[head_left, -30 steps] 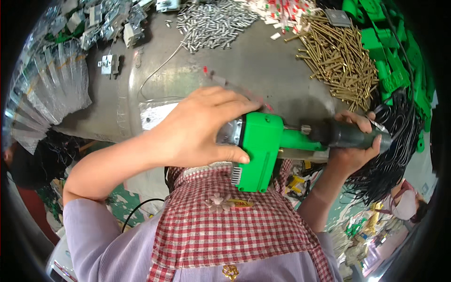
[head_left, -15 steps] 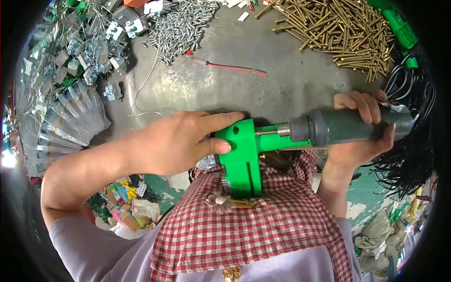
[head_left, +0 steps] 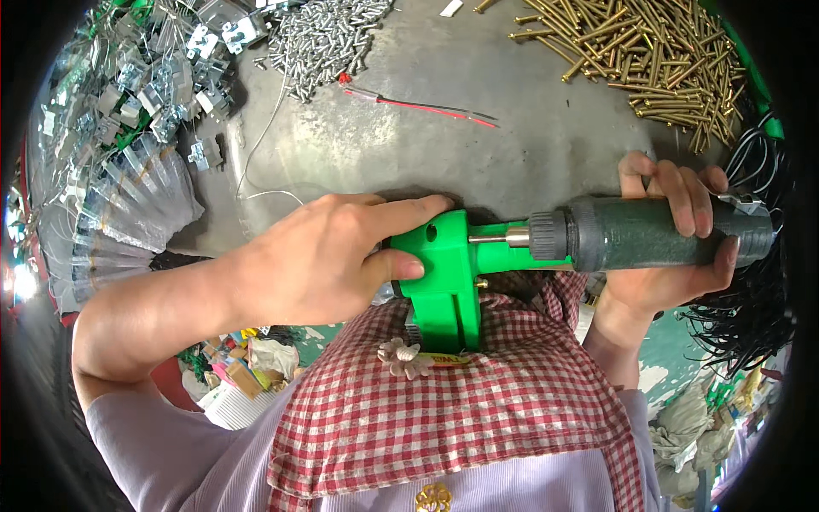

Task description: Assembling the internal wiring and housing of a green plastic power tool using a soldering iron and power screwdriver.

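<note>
My left hand (head_left: 328, 256) grips a green plastic housing (head_left: 444, 294) from its left side, thumb and index finger pressed on it. The housing rests close against my checked apron (head_left: 444, 410). My right hand (head_left: 678, 222) is wrapped round a dark cylindrical electric screwdriver (head_left: 657, 235), held level. Its metal bit (head_left: 490, 239) points left and meets the right side of the housing, above a green stem. A brass-coloured screw (head_left: 483, 283) sticks out of the housing just below that stem. The far side of the housing is hidden.
Long brass-coloured screws (head_left: 657, 64) lie heaped at the far right, short silver screws (head_left: 328, 43) at the far left. Metal parts with wires (head_left: 162, 85) and clear plastic bags (head_left: 141, 205) cover the left side. A red-and-black wire (head_left: 426, 109) lies mid-table; black cables (head_left: 734, 316) hang at right.
The view has shifted slightly, so the far heaps sit differently in the frame. Both hands keep their holds, with the screwdriver still against the green housing; the right fingers have loosened slightly.
</note>
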The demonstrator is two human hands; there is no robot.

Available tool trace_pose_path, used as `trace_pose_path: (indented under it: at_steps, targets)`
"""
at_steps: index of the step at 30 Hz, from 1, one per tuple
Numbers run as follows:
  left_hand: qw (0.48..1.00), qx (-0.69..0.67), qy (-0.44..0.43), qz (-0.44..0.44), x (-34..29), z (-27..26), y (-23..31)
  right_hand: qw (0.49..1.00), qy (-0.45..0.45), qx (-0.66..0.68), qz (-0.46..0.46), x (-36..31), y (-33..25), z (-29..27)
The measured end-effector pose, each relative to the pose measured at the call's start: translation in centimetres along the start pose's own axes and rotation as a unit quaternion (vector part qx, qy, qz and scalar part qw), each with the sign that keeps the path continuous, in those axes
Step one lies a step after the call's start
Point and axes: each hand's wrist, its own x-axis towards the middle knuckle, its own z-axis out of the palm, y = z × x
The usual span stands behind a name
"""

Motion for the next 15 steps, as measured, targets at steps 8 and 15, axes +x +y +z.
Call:
trace_pose_path:
  at_steps: [8,15]
  targets:
    - [0.998,-0.003,0.024,0.05,-0.7,0.8,-1.4,0.997,0.074,-0.038,0.008,-0.3,0.0,2.3]
    - [0.926,0.146,0.297,0.181,-1.7,4.5,-5.3,0.994,0.054,-0.092,-0.01,-1.7,-2.8,3.8]
